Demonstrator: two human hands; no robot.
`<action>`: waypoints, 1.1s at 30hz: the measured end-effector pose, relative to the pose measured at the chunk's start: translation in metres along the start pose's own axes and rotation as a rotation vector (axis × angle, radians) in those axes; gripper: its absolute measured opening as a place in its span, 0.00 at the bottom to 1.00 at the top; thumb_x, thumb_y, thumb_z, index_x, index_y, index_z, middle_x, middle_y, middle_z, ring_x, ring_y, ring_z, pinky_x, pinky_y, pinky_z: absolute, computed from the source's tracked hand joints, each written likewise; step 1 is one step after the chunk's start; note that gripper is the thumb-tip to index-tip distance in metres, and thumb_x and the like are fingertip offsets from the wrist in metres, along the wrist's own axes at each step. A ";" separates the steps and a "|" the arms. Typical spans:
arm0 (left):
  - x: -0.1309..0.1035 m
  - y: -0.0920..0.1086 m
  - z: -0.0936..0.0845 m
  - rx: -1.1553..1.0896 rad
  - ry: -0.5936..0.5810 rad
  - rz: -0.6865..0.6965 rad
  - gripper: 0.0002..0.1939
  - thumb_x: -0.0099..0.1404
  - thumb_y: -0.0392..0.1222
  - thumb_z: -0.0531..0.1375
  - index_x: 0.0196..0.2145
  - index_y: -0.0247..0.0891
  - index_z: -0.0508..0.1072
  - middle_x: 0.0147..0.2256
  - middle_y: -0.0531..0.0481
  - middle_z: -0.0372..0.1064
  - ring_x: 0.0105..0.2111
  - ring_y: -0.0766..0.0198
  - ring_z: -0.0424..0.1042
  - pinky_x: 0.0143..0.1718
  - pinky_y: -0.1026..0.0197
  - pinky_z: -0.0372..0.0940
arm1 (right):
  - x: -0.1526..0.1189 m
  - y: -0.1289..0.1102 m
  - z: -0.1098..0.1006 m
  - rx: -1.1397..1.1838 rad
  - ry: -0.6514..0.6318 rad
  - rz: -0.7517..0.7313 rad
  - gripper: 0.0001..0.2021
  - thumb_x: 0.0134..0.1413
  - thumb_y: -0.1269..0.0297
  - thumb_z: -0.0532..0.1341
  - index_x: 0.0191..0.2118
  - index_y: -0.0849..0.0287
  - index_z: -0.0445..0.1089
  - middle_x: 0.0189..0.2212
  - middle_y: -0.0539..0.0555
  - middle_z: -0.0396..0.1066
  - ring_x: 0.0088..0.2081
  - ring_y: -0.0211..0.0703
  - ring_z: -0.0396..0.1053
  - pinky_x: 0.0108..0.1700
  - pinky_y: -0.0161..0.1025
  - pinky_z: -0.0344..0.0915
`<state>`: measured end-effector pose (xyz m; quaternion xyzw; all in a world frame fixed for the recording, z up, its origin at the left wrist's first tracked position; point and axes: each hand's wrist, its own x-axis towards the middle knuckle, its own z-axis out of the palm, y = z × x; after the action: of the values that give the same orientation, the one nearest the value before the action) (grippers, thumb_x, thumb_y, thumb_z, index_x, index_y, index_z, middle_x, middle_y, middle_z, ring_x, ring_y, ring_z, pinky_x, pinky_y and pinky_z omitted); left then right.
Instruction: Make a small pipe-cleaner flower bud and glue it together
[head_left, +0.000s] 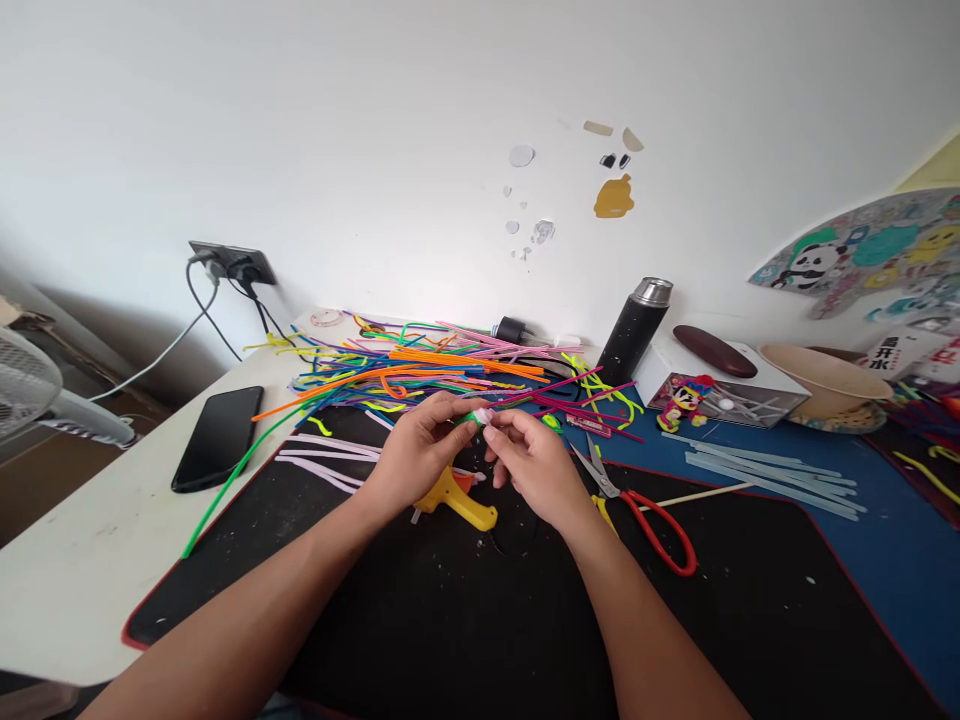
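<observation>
Our forearms are reaching over a black mat; our left hand and right hand are pinching a small green-and-pale-pink piece between them, above the yellow glue gun.

The small green and pale pink piece is partly covered by the fingers of the left hand and right hand, its shape too small to tell. The left hand hides part of the yellow glue gun. At the far left, the picture's edge cuts off the fan; at the right, it crops the panda-printed hand fan. Both forearms run out of the near edge. Lettering on the white packet is partly unreadable.
</observation>
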<state>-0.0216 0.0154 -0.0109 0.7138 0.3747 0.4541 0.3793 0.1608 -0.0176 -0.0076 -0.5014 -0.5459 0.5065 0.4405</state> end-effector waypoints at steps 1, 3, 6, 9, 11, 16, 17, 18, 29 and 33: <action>0.000 0.001 0.000 -0.002 -0.018 0.001 0.14 0.72 0.48 0.64 0.50 0.44 0.83 0.43 0.45 0.77 0.45 0.55 0.76 0.49 0.54 0.70 | 0.000 0.000 0.000 0.000 0.003 -0.007 0.18 0.60 0.48 0.65 0.46 0.56 0.73 0.29 0.47 0.71 0.21 0.36 0.68 0.24 0.36 0.66; -0.001 0.002 0.000 -0.012 -0.046 -0.002 0.13 0.72 0.48 0.64 0.50 0.44 0.83 0.42 0.45 0.77 0.44 0.55 0.76 0.49 0.55 0.69 | 0.000 0.000 0.000 -0.006 0.002 -0.024 0.16 0.61 0.50 0.64 0.46 0.56 0.74 0.28 0.47 0.71 0.21 0.36 0.68 0.25 0.36 0.66; -0.001 0.004 0.001 -0.046 -0.064 -0.034 0.13 0.71 0.48 0.64 0.49 0.42 0.83 0.42 0.46 0.77 0.44 0.56 0.76 0.49 0.55 0.69 | 0.000 0.000 0.000 -0.022 0.005 -0.041 0.14 0.63 0.53 0.62 0.46 0.56 0.74 0.26 0.46 0.70 0.20 0.36 0.67 0.25 0.36 0.65; -0.001 0.003 0.003 -0.130 -0.099 -0.102 0.15 0.71 0.49 0.65 0.51 0.41 0.82 0.46 0.44 0.78 0.46 0.55 0.76 0.49 0.54 0.70 | 0.000 0.001 -0.002 -0.063 0.024 -0.035 0.12 0.65 0.55 0.61 0.45 0.56 0.75 0.25 0.46 0.70 0.20 0.37 0.68 0.26 0.36 0.64; -0.001 0.000 0.004 -0.204 -0.126 -0.159 0.19 0.70 0.50 0.65 0.54 0.39 0.79 0.48 0.42 0.78 0.46 0.54 0.77 0.49 0.53 0.71 | 0.000 0.001 -0.002 -0.104 0.035 -0.033 0.11 0.65 0.56 0.60 0.45 0.56 0.75 0.24 0.46 0.70 0.21 0.38 0.68 0.26 0.36 0.64; -0.001 -0.006 0.006 -0.345 -0.164 -0.252 0.27 0.66 0.51 0.69 0.57 0.36 0.75 0.48 0.41 0.78 0.46 0.54 0.78 0.49 0.51 0.74 | 0.001 0.001 -0.002 -0.163 0.048 -0.038 0.11 0.66 0.56 0.59 0.44 0.56 0.75 0.24 0.46 0.70 0.21 0.38 0.68 0.27 0.36 0.63; -0.001 -0.006 0.006 -0.356 -0.169 -0.260 0.27 0.65 0.51 0.69 0.57 0.36 0.75 0.48 0.41 0.78 0.45 0.54 0.78 0.49 0.51 0.74 | 0.001 0.001 -0.002 -0.167 0.049 -0.037 0.11 0.66 0.56 0.59 0.44 0.56 0.75 0.24 0.46 0.70 0.21 0.38 0.68 0.27 0.36 0.63; -0.001 -0.006 0.006 -0.361 -0.171 -0.265 0.26 0.64 0.51 0.70 0.56 0.36 0.76 0.48 0.42 0.79 0.45 0.54 0.78 0.48 0.52 0.74 | 0.000 0.001 -0.002 -0.172 0.049 -0.036 0.11 0.66 0.56 0.59 0.44 0.56 0.74 0.24 0.46 0.70 0.21 0.38 0.68 0.27 0.36 0.63; -0.001 -0.002 0.004 -0.184 -0.163 -0.211 0.18 0.64 0.47 0.68 0.50 0.39 0.79 0.47 0.44 0.80 0.48 0.51 0.78 0.51 0.51 0.72 | 0.000 0.007 -0.001 -0.311 0.068 -0.047 0.08 0.67 0.59 0.57 0.42 0.54 0.73 0.24 0.47 0.72 0.22 0.40 0.70 0.28 0.36 0.65; -0.003 -0.004 0.005 -0.043 -0.134 -0.147 0.16 0.68 0.45 0.65 0.52 0.41 0.79 0.43 0.47 0.78 0.41 0.57 0.76 0.45 0.55 0.70 | -0.001 0.008 -0.001 -0.377 0.071 -0.086 0.08 0.68 0.60 0.57 0.42 0.53 0.72 0.23 0.46 0.73 0.23 0.41 0.72 0.29 0.36 0.65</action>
<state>-0.0185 0.0132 -0.0167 0.7047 0.3902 0.3843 0.4511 0.1628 -0.0184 -0.0157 -0.5690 -0.6359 0.3580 0.3790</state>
